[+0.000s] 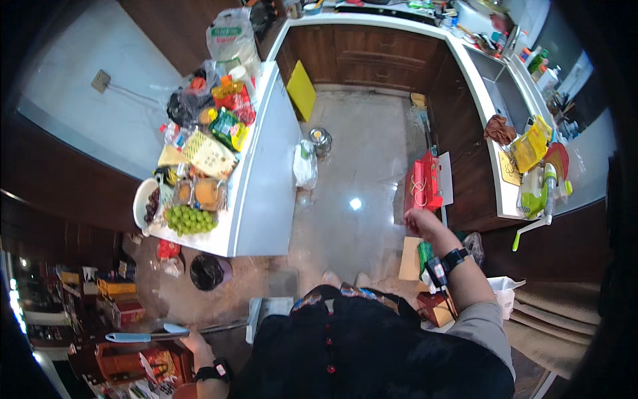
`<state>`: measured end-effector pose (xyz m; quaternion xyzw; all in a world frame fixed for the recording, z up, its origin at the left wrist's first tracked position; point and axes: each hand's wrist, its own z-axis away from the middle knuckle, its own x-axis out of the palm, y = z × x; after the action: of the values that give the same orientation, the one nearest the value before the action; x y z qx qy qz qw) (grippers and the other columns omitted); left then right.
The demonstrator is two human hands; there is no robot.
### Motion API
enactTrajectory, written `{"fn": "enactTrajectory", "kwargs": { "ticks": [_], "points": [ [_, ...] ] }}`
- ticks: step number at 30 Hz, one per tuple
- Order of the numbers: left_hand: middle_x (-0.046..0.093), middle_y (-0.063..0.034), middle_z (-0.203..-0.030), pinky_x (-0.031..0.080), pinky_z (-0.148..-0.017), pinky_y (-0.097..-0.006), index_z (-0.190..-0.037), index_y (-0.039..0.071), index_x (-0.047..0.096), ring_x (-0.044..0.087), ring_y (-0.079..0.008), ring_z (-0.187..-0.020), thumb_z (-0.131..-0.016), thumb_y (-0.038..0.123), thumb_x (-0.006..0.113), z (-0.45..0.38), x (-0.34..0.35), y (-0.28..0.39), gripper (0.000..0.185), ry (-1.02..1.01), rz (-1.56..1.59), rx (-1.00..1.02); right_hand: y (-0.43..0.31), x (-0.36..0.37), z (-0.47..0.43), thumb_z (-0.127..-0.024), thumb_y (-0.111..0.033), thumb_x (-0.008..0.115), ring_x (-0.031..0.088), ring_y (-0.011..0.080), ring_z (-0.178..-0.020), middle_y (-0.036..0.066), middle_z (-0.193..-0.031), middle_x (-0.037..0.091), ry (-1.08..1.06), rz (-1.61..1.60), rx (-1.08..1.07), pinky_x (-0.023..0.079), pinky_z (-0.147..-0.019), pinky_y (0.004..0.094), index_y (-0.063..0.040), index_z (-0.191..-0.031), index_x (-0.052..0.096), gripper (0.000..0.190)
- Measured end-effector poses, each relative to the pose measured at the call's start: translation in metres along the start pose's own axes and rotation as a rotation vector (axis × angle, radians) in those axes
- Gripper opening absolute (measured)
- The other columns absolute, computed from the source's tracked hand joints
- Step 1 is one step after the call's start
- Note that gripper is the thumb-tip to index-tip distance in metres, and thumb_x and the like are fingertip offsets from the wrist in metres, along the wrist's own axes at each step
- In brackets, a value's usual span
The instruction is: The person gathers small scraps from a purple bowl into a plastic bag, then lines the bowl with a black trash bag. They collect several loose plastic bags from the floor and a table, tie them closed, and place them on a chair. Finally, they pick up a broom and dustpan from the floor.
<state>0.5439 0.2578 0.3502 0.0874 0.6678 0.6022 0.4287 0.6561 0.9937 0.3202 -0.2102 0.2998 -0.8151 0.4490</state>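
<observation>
My left hand (196, 343) is at the lower left, closed around the pole of a long-handled floor mop (271, 309) with a light blue grip (128, 337). The mop's pale, flat head end lies close to my left side, near the floor. My right hand (421, 223) hangs over the floor at the right with its fingers curled. It appears just in front of a red gift bag (423, 182) with pale cord handles; whether it touches the bag, I cannot tell. Nothing is visible in that hand.
On the left, a white counter (219, 244) bears green grapes (190, 220), a white bowl (141, 199) and packaged food. A black-lined bin (207, 272) stands below. A glass jar (320, 137) and a white plastic bag (305, 167) sit on the floor. A sink (503, 90) is at right.
</observation>
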Motion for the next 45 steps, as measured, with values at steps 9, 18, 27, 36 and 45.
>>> {"fn": "enactTrajectory", "kwargs": {
  "ticks": [9,18,27,36,45],
  "points": [
    [0.047,-0.0073,-0.118,0.029,-0.100,-0.0342,-0.118,0.004,0.044,0.044,-0.0228,-0.110,-0.082,-0.001,0.055,0.107,0.059,-0.002,0.038,-0.049,-0.042,-0.269,-0.049,-0.050,-0.005,-0.082,-0.018,0.052,0.049,0.0086,-0.056,-0.001,-0.066,0.056,0.069,-0.007,0.075,0.039,-0.052,0.0227,-0.012,-0.075,0.058,0.012],
    [0.050,-0.0103,-0.115,0.037,-0.092,-0.0357,-0.119,0.001,0.045,0.047,-0.0235,-0.105,-0.078,0.001,0.061,0.217,0.187,0.049,0.044,-0.024,0.037,-0.317,-0.131,-0.169,-0.087,-0.084,-0.017,0.050,0.050,0.0078,-0.056,-0.001,-0.069,0.056,0.030,0.093,0.042,0.036,-0.048,0.0218,-0.011,-0.080,0.059,0.012],
    [0.052,-0.0114,-0.113,0.041,-0.089,-0.0365,-0.117,-0.002,0.047,0.050,-0.0222,-0.102,-0.080,0.008,0.065,0.259,0.331,0.065,0.042,-0.245,0.033,-0.357,-0.165,-0.090,-0.185,-0.088,-0.023,0.051,0.054,0.0113,-0.063,0.002,-0.075,0.061,-0.375,0.558,0.047,0.044,-0.055,0.0247,-0.006,-0.085,0.060,0.019],
    [0.059,-0.0067,-0.092,0.045,-0.070,-0.0280,-0.097,0.000,0.056,0.055,-0.0148,-0.080,-0.079,0.009,0.065,0.318,0.482,0.049,0.023,-0.470,0.040,-0.283,-0.166,0.077,-0.154,-0.088,-0.060,0.043,0.063,0.0189,-0.079,0.013,-0.097,0.064,-1.056,0.488,0.292,0.053,-0.066,0.0349,-0.023,-0.140,0.019,0.068],
    [0.060,-0.0086,-0.091,0.046,-0.068,-0.0274,-0.096,0.000,0.055,0.056,-0.0135,-0.080,-0.079,0.008,0.063,0.341,0.528,0.053,0.020,-0.740,-0.015,-0.301,-0.138,0.140,-0.173,-0.083,-0.069,0.039,0.060,0.0280,-0.096,0.017,-0.116,0.051,-0.810,0.178,0.578,0.054,-0.079,0.0444,-0.019,-0.124,0.043,0.065]
  ]
}}
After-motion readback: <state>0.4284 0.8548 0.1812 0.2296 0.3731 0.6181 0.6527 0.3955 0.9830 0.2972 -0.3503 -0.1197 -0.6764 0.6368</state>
